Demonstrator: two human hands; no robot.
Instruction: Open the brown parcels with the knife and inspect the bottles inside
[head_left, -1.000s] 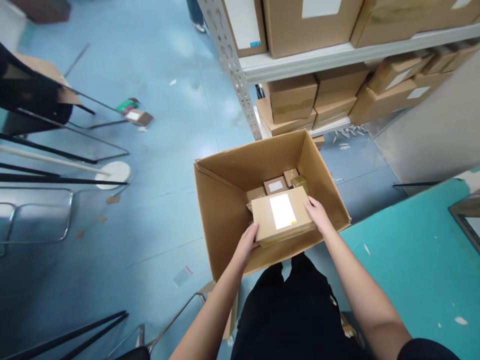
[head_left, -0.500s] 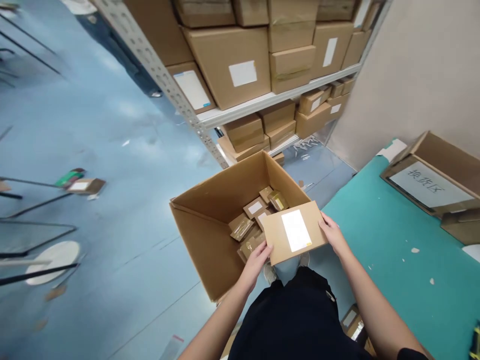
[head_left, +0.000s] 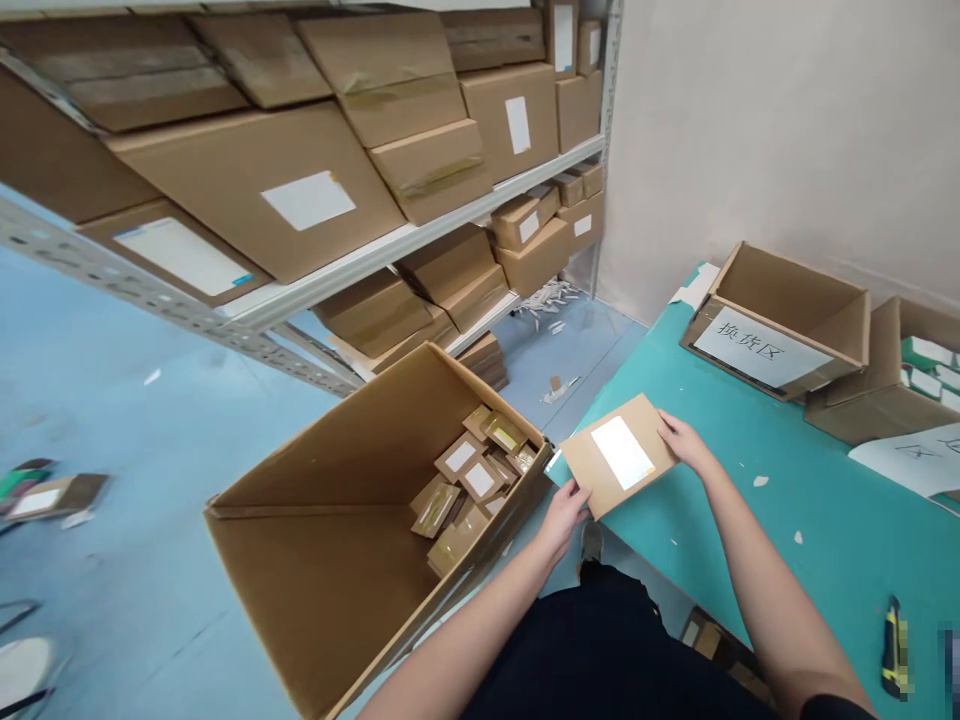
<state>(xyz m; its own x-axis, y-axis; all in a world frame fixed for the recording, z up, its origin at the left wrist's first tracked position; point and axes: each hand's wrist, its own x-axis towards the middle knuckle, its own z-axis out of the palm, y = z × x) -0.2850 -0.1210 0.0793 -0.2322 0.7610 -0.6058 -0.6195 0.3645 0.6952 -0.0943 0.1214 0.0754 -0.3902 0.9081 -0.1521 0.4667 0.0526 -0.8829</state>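
Observation:
Both my hands hold a flat kraft cardboard package (head_left: 619,455) with a white label by its opposite edges. My left hand (head_left: 562,520) grips its lower left edge, and my right hand (head_left: 686,445) grips its right edge. The package is above the edge of a teal-topped table (head_left: 810,560). To its left stands a large open cardboard box (head_left: 322,470), holding several small kraft packages (head_left: 469,480) with white labels. The box's bottom is partly hidden by these packages.
Metal shelving (head_left: 315,290) loaded with cardboard boxes stands ahead. On the table are an open box marked 换货区 (head_left: 772,330), a box of white-and-green items (head_left: 885,390) and a yellow utility knife (head_left: 891,650). A wall (head_left: 750,130) rises behind.
The package has moved from inside the large box, out over its rim, to above the table edge. My view has turned right, bringing the table and its boxes into sight.

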